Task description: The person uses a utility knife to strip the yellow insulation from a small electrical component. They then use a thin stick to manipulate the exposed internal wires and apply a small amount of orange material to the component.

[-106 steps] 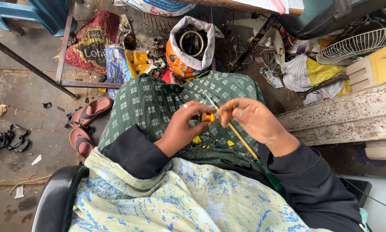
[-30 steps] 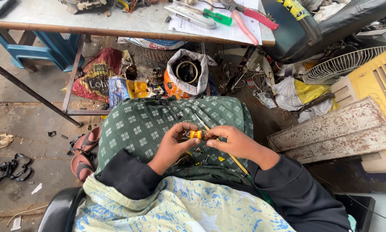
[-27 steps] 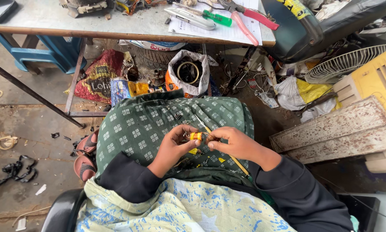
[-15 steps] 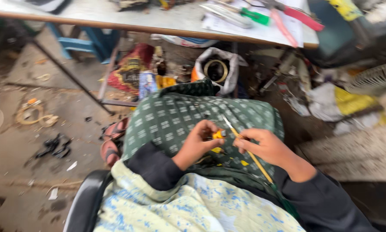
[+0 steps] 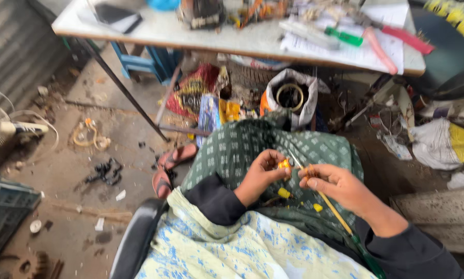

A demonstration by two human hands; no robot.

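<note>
The left hand (image 5: 260, 173) pinches one small orange piece (image 5: 284, 165) in a tight grip above the lap. The right hand (image 5: 335, 183) pinches one thin yellow-handled tool (image 5: 331, 206), tip at that piece. Two yellow bits (image 5: 283, 193) lie on the green cloth (image 5: 232, 150); the desk (image 5: 154, 31) stands beyond.

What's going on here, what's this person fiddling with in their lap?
A seated person pinches a small yellow piece in the left hand and works a thin yellow-shafted tool against it with the right hand. More yellow bits lie on the green patterned cloth over their lap. A cluttered worktable stands ahead.
</note>
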